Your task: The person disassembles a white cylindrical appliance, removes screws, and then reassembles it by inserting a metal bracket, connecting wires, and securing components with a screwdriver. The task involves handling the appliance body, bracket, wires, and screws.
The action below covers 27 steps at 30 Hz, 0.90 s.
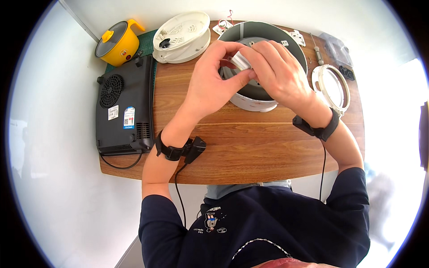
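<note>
Both my hands meet over a large round appliance housing (252, 104), white outside with a grey metal inner wall. A small white block-shaped part (240, 61) is held between them, tilted above the housing's opening. My left hand (209, 85) is closed, with its thumb and curled fingers at the part's near and left side. My right hand (280, 76) grips it from the right, fingers bent over the top. The fingers cover much of the part, so its exact kind cannot be told. The middle of the housing's inside is hidden behind the hands.
On the left, a black appliance (127, 105) with a fan grille lies beside a yellow pot (119, 45) and green mat (147, 41). A white round cover (181, 38) stands at the back. Rightward are a screwdriver (318, 55), white ring (346, 94) and clear plastic packaging (337, 48).
</note>
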### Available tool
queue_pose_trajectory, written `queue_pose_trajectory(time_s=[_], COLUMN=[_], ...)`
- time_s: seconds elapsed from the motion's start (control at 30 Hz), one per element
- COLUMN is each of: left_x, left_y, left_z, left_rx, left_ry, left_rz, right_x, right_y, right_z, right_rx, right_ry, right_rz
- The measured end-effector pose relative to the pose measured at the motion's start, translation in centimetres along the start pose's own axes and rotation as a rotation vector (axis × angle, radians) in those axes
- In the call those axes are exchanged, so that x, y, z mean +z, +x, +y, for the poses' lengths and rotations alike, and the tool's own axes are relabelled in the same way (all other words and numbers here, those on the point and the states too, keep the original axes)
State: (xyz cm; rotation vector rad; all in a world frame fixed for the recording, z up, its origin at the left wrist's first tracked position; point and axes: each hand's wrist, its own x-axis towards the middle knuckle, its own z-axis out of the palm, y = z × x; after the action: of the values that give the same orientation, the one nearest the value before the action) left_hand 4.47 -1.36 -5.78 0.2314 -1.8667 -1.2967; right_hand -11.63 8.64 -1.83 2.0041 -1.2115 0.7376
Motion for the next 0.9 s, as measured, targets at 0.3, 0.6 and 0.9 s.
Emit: queue_pose_trajectory(time_s=[0.3, 0.6, 0.9], left_x=[0.3, 0.8, 0.4], left_y=[-0.6, -0.6, -0.6], left_z=[1.3, 1.3, -0.4], left_rx=[-0.179, -0.158, -0.098], left_ry=[0.076, 0.215, 0.098], left_rz=[-0.021, 0.136, 0.146], right_x=[0.9, 0.0, -1.2], right_y=[-0.2, -0.1, -1.7], right_z=[0.1, 0.5, 2.0], right_rx=[-0.095, -0.065, 0.419], right_ry=[-0.048, -0.022, 0.327], right_rz=[0.098, 0.019, -0.279])
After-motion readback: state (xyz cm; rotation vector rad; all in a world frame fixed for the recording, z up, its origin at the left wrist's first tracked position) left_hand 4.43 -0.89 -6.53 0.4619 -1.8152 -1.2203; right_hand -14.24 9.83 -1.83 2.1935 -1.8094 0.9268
